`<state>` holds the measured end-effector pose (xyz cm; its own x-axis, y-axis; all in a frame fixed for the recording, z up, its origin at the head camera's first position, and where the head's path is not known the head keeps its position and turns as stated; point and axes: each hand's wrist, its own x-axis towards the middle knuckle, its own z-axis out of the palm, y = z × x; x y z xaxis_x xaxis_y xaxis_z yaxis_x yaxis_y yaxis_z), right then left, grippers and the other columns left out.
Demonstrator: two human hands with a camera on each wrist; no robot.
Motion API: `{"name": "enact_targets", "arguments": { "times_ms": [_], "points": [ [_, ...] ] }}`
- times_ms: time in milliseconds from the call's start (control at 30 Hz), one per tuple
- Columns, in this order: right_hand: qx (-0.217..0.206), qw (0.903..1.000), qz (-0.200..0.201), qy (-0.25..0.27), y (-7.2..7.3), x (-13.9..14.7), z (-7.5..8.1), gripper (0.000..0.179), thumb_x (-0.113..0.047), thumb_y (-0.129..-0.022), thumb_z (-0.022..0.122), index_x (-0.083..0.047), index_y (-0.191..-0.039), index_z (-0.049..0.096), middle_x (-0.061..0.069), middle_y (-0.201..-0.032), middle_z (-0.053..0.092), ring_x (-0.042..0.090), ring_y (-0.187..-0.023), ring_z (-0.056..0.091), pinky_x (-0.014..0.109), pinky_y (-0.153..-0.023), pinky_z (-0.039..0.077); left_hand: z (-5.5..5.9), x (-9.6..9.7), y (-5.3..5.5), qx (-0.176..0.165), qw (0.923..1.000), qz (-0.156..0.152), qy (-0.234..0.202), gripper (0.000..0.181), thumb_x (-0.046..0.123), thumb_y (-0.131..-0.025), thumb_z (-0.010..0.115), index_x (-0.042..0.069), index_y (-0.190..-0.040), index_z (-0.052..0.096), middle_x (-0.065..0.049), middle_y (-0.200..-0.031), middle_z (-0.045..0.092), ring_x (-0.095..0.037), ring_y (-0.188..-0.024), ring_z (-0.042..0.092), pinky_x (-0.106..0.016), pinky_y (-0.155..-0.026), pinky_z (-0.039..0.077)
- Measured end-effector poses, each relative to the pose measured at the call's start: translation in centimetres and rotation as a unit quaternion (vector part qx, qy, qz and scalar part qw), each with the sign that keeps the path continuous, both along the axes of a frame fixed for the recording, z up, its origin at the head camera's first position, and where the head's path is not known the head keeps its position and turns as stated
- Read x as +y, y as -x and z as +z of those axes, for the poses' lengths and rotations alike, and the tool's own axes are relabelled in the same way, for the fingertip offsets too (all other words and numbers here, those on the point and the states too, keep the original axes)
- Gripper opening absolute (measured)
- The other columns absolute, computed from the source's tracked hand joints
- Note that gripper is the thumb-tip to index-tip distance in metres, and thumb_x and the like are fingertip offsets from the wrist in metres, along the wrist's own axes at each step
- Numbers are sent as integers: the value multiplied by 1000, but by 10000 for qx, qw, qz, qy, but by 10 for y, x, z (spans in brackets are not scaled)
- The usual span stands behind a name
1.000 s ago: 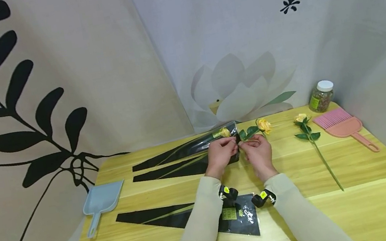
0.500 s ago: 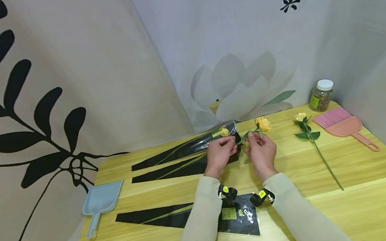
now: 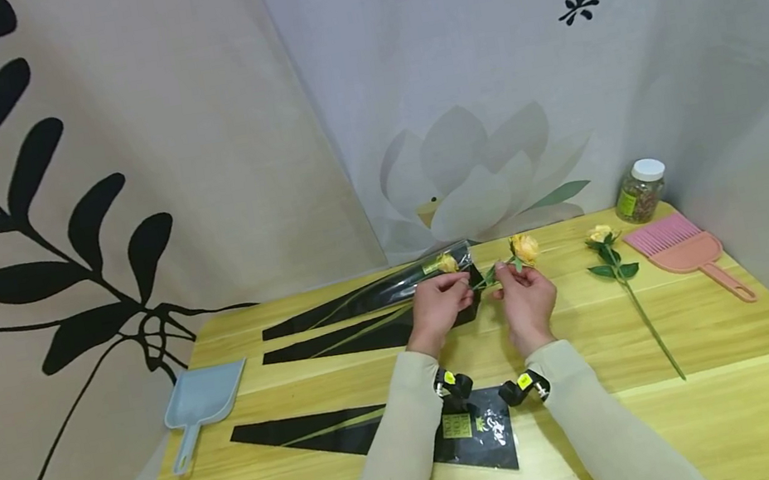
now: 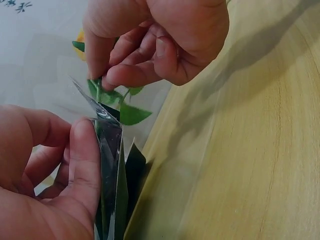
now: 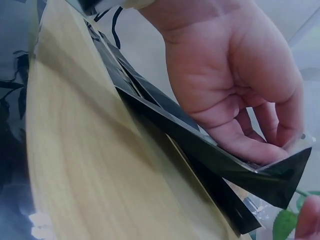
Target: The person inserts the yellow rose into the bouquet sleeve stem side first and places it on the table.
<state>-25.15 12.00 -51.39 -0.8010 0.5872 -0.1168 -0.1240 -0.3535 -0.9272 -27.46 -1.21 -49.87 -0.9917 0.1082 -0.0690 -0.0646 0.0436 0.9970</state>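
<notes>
My left hand pinches the edge of a flat black flower sleeve at its wide end. In the left wrist view, the sleeve's mouth gapes beside the left thumb. Just right of it, my right hand pinches the green stem of an artificial yellow rose below the bloom. Green leaves hang at the mouth, and the lower stem is hidden in the sleeve. Behind lies another black sleeve with a yellow rose inside.
A third black sleeve lies in front, under the left forearm. To the right are a loose yellow rose, a pink dustpan-shaped scoop and a white-lidded jar. A blue scoop lies at the left edge.
My right hand has moved from the sleeve's mouth rightward to the rose stem just under the bloom. The rose's leaves now sit closer to the mouth. My left hand stays put.
</notes>
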Motion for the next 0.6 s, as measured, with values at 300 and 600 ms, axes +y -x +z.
{"name": "enact_targets", "arguments": {
  "times_ms": [300,600],
  "points": [
    [-251,9988,401,-90,-3,0,-1,13,-15,-97,79,-6,-94,72,-4,-81,70,11,-61,63,22,-56,57,0,0,2,3,10000,-7,-55,26,7,-101,69,-6,-122,76,-26,-116,76,-6,-75,71,-25,-77,66],
    [-486,9962,630,-354,-5,-2,-4,16,-17,-98,78,-2,-98,72,-6,-87,64,6,-60,55,20,-55,52,2,3,3,27,9999,5,127,27,8,-101,69,-5,-123,76,-22,-111,78,-7,-76,72,-24,-76,65]
  ]
}}
